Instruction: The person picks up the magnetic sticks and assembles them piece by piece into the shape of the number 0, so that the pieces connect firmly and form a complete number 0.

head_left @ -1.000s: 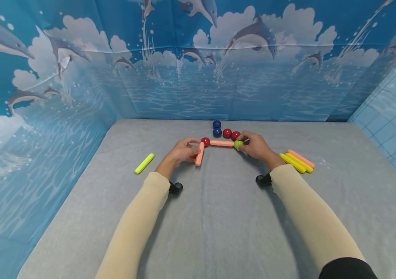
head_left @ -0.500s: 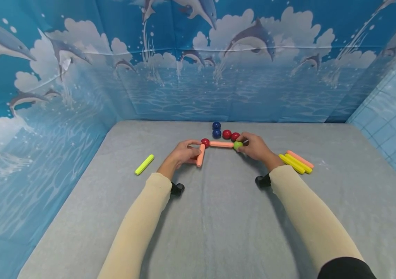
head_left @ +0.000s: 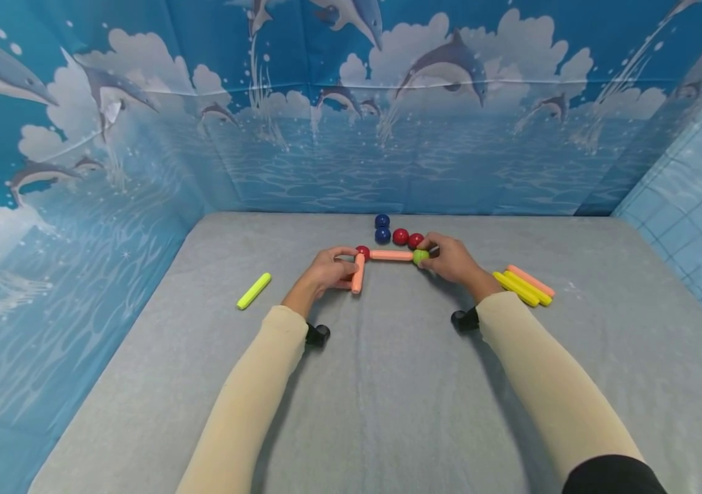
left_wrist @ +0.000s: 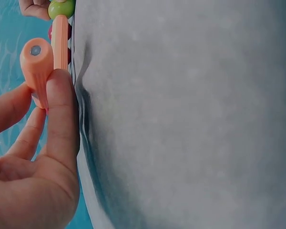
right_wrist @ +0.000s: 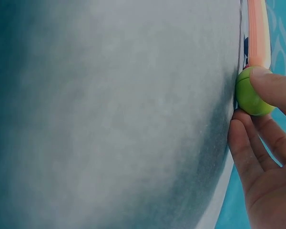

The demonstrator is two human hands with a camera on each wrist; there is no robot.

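Note:
An orange stick (head_left: pixel 391 255) lies crosswise between a red ball (head_left: pixel 362 252) and a green ball (head_left: pixel 421 256). My left hand (head_left: pixel 329 269) holds a second orange stick (left_wrist: pixel 36 67) by its side, thumb and fingers around it. That stick's far end meets the red ball, and its near end, with a grey disc set in it, points back toward me. At the other end of the crosswise stick, my right hand (head_left: pixel 454 259) pinches the green ball (right_wrist: pixel 252 93) with the thumb on top. My left fingers partly hide the red ball.
Two dark blue balls (head_left: pixel 382 229) and two red balls (head_left: pixel 408 239) sit just behind. A yellow-green stick (head_left: pixel 254 291) lies at left. Two yellow sticks (head_left: pixel 522 288) and an orange stick (head_left: pixel 531 280) lie by my right wrist. A dolphin-print curtain (head_left: pixel 338 165) rises behind the grey table (head_left: pixel 400 384).
The near end of the stick in my left hand has swung slightly to the right, and the left hand has shifted a little with it. My right hand stays on the green ball.

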